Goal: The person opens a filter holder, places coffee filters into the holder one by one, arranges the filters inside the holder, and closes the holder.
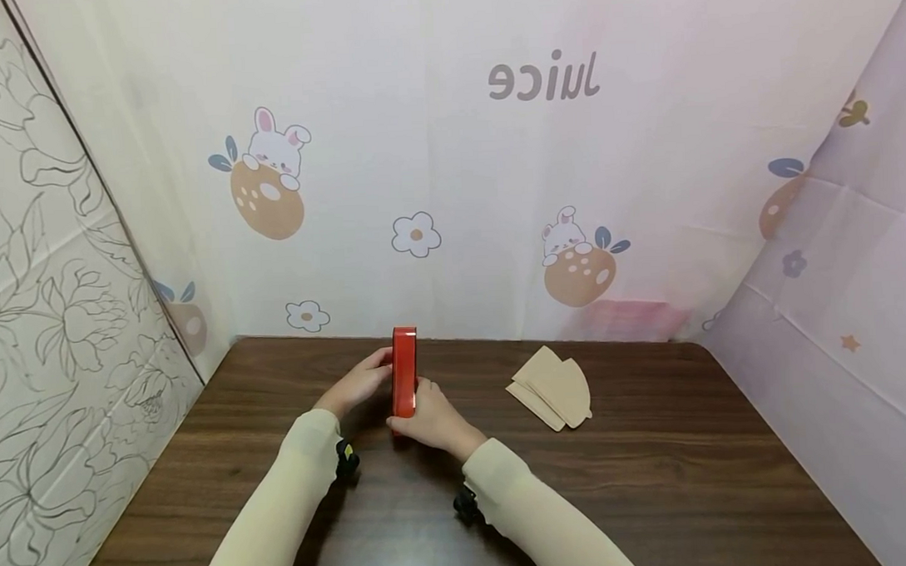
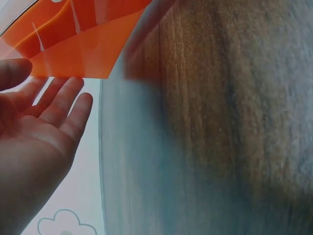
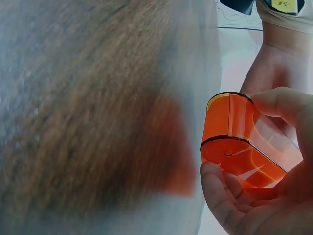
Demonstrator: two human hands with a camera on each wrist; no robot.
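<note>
A translucent orange-red plastic box [image 1: 404, 372] with one rounded end stands upright over the table, its narrow side toward me in the head view. My right hand [image 1: 433, 419] grips it from the right; in the right wrist view the thumb lies on one side and the fingers [image 3: 217, 188] curl under the other. My left hand [image 1: 361, 382] is at its left side. The left wrist view shows that hand's fingers [image 2: 73, 115] nearly straight beside the box's edge, with the thumb against it. Whether the box's base touches the table cannot be told.
Flat tan paper pieces [image 1: 550, 388], shaped like coffee filters, lie overlapped on the table to the right. The dark wood table [image 1: 654, 476] ends at a printed curtain [image 1: 480, 190] behind, with further curtains at both sides.
</note>
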